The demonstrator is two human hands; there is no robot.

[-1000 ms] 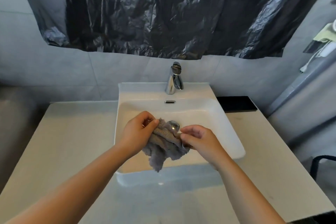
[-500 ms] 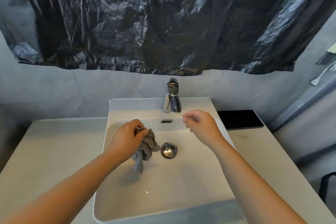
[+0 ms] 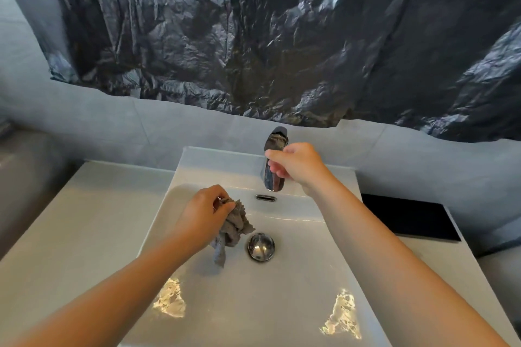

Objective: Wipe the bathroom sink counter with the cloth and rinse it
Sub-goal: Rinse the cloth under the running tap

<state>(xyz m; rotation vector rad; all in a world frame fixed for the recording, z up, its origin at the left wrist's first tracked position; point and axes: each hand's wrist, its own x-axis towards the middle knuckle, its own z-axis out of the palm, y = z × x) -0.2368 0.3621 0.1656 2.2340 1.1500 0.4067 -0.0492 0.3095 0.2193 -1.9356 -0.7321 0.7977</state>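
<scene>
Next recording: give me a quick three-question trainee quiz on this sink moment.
1. True or false: water is running from the faucet.
2. Which hand holds the grey cloth?
A. left hand
B. right hand
C. both
3. Fill in: the cloth hangs over the basin, just left of the ____.

Key:
1. False, no stream shows.
2. A.
3. Drain plug.

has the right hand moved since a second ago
Yes. The right hand let go of the cloth above the drain and went up and back to the faucet.
</scene>
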